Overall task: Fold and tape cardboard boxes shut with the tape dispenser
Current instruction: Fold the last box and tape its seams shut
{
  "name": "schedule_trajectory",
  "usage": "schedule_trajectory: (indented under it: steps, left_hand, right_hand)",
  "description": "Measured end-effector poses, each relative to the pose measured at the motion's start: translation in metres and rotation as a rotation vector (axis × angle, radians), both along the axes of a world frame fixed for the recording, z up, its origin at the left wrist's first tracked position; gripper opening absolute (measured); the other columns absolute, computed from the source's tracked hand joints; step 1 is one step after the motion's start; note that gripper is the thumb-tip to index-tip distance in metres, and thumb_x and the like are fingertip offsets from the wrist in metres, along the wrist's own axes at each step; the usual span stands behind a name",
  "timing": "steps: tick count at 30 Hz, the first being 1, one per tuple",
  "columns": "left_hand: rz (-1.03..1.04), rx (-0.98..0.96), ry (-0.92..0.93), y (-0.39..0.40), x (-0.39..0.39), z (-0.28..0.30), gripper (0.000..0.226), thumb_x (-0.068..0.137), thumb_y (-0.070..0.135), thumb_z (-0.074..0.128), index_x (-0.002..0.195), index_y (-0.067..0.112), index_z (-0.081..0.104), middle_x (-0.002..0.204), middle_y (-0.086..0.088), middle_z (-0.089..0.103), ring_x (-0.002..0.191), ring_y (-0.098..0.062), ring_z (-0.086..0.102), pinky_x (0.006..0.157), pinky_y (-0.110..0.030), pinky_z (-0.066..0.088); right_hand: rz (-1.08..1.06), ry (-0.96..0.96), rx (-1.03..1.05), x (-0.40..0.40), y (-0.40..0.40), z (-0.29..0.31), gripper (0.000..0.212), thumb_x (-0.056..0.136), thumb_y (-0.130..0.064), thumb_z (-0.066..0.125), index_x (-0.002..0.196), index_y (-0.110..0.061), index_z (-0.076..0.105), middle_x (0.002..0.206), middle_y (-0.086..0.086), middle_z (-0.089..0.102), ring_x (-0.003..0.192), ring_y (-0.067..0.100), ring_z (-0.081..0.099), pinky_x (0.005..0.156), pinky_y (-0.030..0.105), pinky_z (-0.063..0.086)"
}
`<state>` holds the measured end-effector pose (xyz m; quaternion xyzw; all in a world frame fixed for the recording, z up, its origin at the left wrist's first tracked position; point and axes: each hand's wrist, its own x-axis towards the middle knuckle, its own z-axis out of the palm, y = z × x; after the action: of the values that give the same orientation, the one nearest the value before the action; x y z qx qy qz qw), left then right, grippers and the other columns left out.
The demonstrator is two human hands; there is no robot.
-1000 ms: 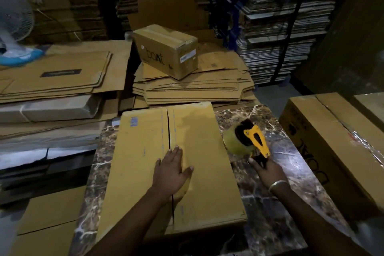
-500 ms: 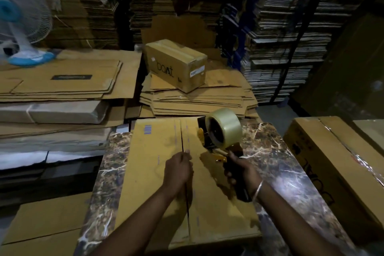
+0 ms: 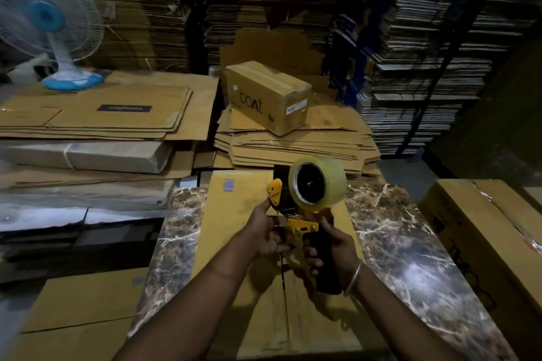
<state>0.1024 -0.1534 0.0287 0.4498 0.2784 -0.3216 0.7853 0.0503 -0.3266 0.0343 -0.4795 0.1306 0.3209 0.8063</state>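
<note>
Marble table [image 3: 410,258] under box [image 3: 234,214] | cardboard stacks [image 3: 293,146] behind | fan [image 3: 50,23] far-left

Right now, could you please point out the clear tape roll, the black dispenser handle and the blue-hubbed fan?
Clear tape roll [image 3: 337,183]: head view, outer band.
Black dispenser handle [image 3: 326,267]: head view, mid-handle.
Blue-hubbed fan [image 3: 47,15]: head view, hub.

Open marble tabletop [image 3: 396,243] flanks the cardboard box [image 3: 234,228]; a large carton [image 3: 484,243] bounds the right, stacked cardboard [image 3: 88,184] the left.
</note>
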Motion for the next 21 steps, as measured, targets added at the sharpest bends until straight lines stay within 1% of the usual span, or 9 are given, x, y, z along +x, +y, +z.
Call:
schedule_trajectory:
  steps: [3, 6, 9, 11, 13, 15, 18, 19, 21]
  left_hand:
    - [-0.061, -0.109, 0.020, 0.005, -0.002, -0.006, 0.077, 0.099, 0.065, 0.025, 0.124, 0.001, 0.060, 0.114, -0.021, 0.069, 0.105, -0.035, 0.065, 0.088, -0.045, 0.050]
    - [-0.125, -0.161, 0.036, 0.006, -0.003, -0.007, 0.067, 0.099, 0.057, 0.029, 0.122, 0.003, 0.061, 0.108, -0.020, 0.071, 0.101, -0.033, 0.064, 0.087, -0.041, 0.048]
    - [-0.077, -0.227, 0.058, 0.007, 0.000, -0.008, 0.058, 0.096, 0.051, 0.043, 0.115, 0.000, 0.063, 0.098, -0.020, 0.072, 0.087, -0.030, 0.069, 0.077, -0.037, 0.053]
    - [-0.020, -0.239, 0.065, 0.011, 0.004, -0.011, 0.048, 0.091, 0.040, 0.055, 0.112, -0.003, 0.062, 0.095, -0.020, 0.072, 0.077, -0.030, 0.073, 0.065, -0.032, 0.059]
    - [0.033, -0.222, 0.054, 0.014, 0.006, -0.013, 0.038, 0.093, 0.030, 0.059, 0.107, -0.004, 0.062, 0.091, -0.020, 0.071, 0.070, -0.030, 0.074, 0.056, -0.032, 0.061]
    - [0.064, -0.199, 0.054, 0.017, 0.008, -0.013, 0.028, 0.095, 0.022, 0.059, 0.101, -0.005, 0.062, 0.083, -0.020, 0.071, 0.063, -0.028, 0.073, 0.052, -0.030, 0.060]
    - [0.063, -0.157, 0.043, 0.023, 0.016, -0.015, 0.018, 0.096, 0.012, 0.057, 0.093, -0.005, 0.063, 0.070, -0.018, 0.068, 0.054, -0.024, 0.069, 0.052, -0.027, 0.059]
    - [0.047, -0.173, 0.046, 0.025, 0.019, -0.017, 0.017, 0.097, 0.011, 0.057, 0.093, -0.004, 0.062, 0.069, -0.017, 0.067, 0.053, -0.021, 0.068, 0.051, -0.026, 0.059]
    - [0.007, -0.257, 0.067, 0.030, 0.024, -0.020, 0.018, 0.095, 0.013, 0.060, 0.096, -0.005, 0.062, 0.070, -0.015, 0.064, 0.051, -0.018, 0.067, 0.047, -0.024, 0.058]
  right_hand:
    - [-0.007, -0.013, -0.009, 0.006, 0.000, -0.005, 0.055, 0.081, -0.060, 0.053, 0.086, -0.006, 0.059, 0.064, 0.005, 0.039, 0.043, 0.017, 0.032, 0.047, 0.026, 0.024]
    - [-0.014, -0.025, -0.027, 0.011, -0.001, -0.007, 0.057, 0.080, -0.062, 0.053, 0.082, -0.005, 0.058, 0.064, 0.005, 0.039, 0.044, 0.017, 0.032, 0.048, 0.027, 0.024]
    - [-0.012, -0.031, -0.032, 0.014, -0.002, -0.006, 0.057, 0.080, -0.063, 0.052, 0.081, -0.006, 0.056, 0.065, 0.005, 0.039, 0.045, 0.016, 0.033, 0.048, 0.027, 0.026]
    - [-0.008, -0.030, -0.044, 0.016, -0.003, -0.006, 0.057, 0.080, -0.063, 0.051, 0.080, -0.006, 0.056, 0.066, 0.004, 0.039, 0.046, 0.016, 0.033, 0.049, 0.027, 0.026]
    - [-0.003, -0.026, -0.042, 0.017, -0.003, -0.007, 0.057, 0.080, -0.062, 0.050, 0.079, -0.006, 0.056, 0.065, 0.004, 0.039, 0.045, 0.016, 0.033, 0.049, 0.027, 0.026]
    - [0.007, -0.026, -0.024, 0.018, -0.003, -0.007, 0.057, 0.077, -0.063, 0.055, 0.078, -0.006, 0.055, 0.065, 0.003, 0.039, 0.044, 0.015, 0.033, 0.048, 0.026, 0.026]
    - [0.018, -0.027, -0.004, 0.019, -0.003, -0.009, 0.063, 0.061, -0.066, 0.075, 0.075, -0.007, 0.057, 0.064, 0.003, 0.040, 0.044, 0.015, 0.033, 0.047, 0.026, 0.027]
    - [0.014, -0.024, -0.002, 0.018, -0.004, -0.009, 0.063, 0.062, -0.066, 0.074, 0.076, -0.007, 0.057, 0.064, 0.003, 0.040, 0.044, 0.015, 0.033, 0.047, 0.026, 0.026]
    - [-0.001, -0.018, 0.005, 0.018, -0.005, -0.010, 0.057, 0.075, -0.065, 0.057, 0.077, -0.007, 0.055, 0.065, 0.002, 0.039, 0.043, 0.014, 0.033, 0.048, 0.026, 0.025]
